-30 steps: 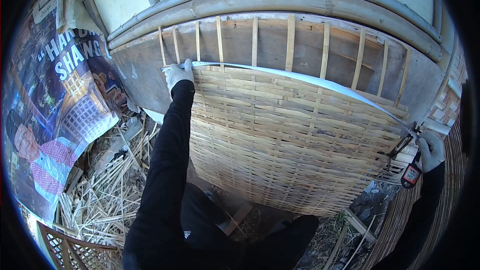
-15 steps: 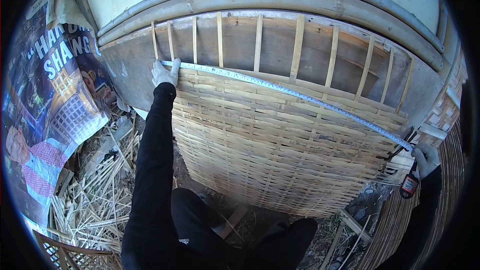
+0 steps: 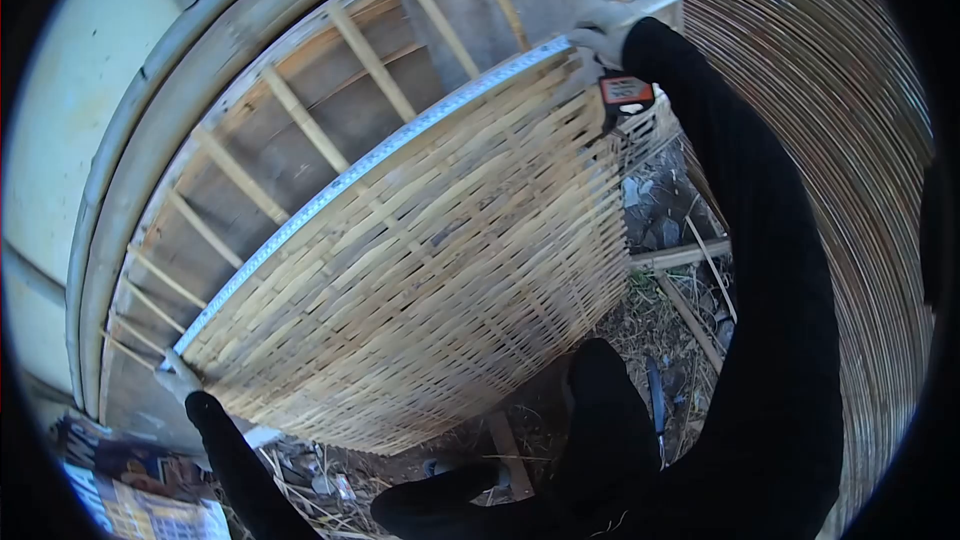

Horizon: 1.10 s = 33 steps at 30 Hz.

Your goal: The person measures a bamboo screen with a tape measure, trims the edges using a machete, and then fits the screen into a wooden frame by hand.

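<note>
A woven bamboo panel (image 3: 430, 240) stands in front of me, with bare upright slats (image 3: 305, 120) rising above its weave. The white blade of a tape measure (image 3: 345, 180) stretches along the weave's top edge. At the lower left, my gloved left hand (image 3: 178, 377) has its fingers closed over the blade's end against the panel's corner. My gloved right hand (image 3: 602, 40) grips the tape at the upper right corner. Below its fingers is the black and orange tape measure case (image 3: 626, 92). The right palm is partly hidden by the dark sleeve.
Curved bamboo poles (image 3: 130, 130) run along the board behind the panel. A rolled slatted mat (image 3: 830, 130) stands at right. Wood pieces (image 3: 690, 320) and a long dark-handled tool (image 3: 656, 400) lie among ground litter. A printed banner (image 3: 140, 485) is at lower left.
My view has turned to the right and tilted, so the panel now slants across it. The right hand has come up to the panel's top corner, and the blade lies closer along the edge.
</note>
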Tool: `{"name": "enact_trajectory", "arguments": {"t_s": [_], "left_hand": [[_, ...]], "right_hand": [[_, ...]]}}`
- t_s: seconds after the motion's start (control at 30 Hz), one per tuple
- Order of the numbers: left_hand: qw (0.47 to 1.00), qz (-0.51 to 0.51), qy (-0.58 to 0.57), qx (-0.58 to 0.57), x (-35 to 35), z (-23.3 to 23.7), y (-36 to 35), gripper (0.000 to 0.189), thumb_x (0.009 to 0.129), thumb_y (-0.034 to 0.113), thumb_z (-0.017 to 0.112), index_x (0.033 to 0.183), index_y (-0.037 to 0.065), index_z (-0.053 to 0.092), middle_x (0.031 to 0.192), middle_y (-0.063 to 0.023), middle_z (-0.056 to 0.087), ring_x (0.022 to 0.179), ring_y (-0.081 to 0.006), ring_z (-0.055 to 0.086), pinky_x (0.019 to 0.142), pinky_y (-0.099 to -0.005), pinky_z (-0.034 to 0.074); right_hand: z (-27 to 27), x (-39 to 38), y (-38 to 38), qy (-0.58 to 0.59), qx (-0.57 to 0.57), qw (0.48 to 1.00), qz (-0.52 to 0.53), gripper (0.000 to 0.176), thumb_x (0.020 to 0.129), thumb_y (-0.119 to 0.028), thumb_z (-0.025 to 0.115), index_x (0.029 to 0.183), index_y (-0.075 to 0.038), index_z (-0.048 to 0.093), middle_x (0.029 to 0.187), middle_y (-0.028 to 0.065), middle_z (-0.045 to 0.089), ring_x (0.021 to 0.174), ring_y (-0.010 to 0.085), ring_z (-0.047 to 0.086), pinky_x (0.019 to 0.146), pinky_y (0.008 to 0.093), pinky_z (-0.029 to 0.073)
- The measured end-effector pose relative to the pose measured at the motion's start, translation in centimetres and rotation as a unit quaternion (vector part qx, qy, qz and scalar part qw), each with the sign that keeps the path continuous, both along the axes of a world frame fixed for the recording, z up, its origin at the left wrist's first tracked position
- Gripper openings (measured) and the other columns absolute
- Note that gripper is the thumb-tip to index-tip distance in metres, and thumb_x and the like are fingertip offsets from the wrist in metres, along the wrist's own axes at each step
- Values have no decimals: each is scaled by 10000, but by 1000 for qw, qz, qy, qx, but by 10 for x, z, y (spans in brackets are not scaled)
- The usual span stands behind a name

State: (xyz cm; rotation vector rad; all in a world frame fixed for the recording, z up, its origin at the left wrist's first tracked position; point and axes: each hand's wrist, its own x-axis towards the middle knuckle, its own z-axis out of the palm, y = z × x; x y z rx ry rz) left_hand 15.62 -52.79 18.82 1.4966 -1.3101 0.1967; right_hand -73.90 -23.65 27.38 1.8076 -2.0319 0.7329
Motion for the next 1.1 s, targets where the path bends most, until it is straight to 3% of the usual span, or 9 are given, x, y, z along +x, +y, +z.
{"name": "enact_trajectory", "arguments": {"t_s": [0.17,0.3,0.57,0.63,0.7,0.83,0.9,1.03,1.1], "left_hand": [[999,24,-15,40,23,-5,-13,935,918,637,545,1384,-148,340,1384,-324,405,1255,-357,439,1085,-411,330],[997,60,-22,48,24,-6,-14,972,916,655,531,1413,-150,307,1441,-328,367,1313,-370,417,1108,-410,324],[998,13,17,57,18,-2,-9,995,895,673,542,1392,-165,339,1425,-360,380,1309,-417,431,1091,-448,357],[998,59,-30,22,22,-5,-15,969,893,664,557,1357,-168,378,1392,-369,410,1272,-420,464,1068,-450,380],[997,58,-28,35,22,-3,-13,921,903,652,557,1336,-146,404,1357,-344,446,1233,-399,488,1042,-441,394],[997,33,-10,64,19,4,-7,862,900,650,569,1282,-115,463,1272,-317,516,1165,-381,526,996,-437,417],[997,16,13,78,21,5,-7,879,893,656,573,1301,-114,454,1279,-315,519,1170,-383,528,1003,-432,414],[997,42,27,60,20,13,6,942,878,654,594,1396,-107,393,1340,-306,511,1215,-374,528,1034,-415,407],[992,73,91,36,24,17,11,922,897,631,579,1424,-96,371,1368,-294,502,1236,-368,524,1051,-404,402]], "right_hand": [[-11,7,-34,29,-5,995,-94,318,938,-381,542,1058,-143,714,1008,120,709,976,327,660,877,411,512],[-19,14,-42,1,-23,993,-118,305,950,-379,532,1074,-160,705,1071,90,702,1012,313,652,905,408,506],[-19,19,-43,-31,-28,992,-121,292,967,-355,514,1089,-166,700,1085,91,699,1011,324,650,904,408,506],[-21,18,-43,-37,-32,992,-119,292,967,-355,513,1088,-165,699,1084,92,699,1011,326,650,902,408,507],[-24,18,-44,-14,-80,990,-114,296,945,-376,572,1000,-122,714,945,121,712,903,327,675,830,404,529],[-20,21,-43,-5,-77,989,-122,297,945,-377,570,1000,-123,714,943,120,713,906,328,675,830,404,530],[-17,22,-41,-22,-20,989,-148,296,957,-381,528,1071,-170,701,1056,96,704,992,328,656,895,418,511],[-23,27,-20,-5,-52,990,-134,304,947,-390,544,1043,-154,710,1015,104,711,958,328,666,856,413,523],[-35,42,16,-77,-41,996,-1,266,933,-334,585,992,-110,716,943,124,710,879,312,679,787,389,532]]}}
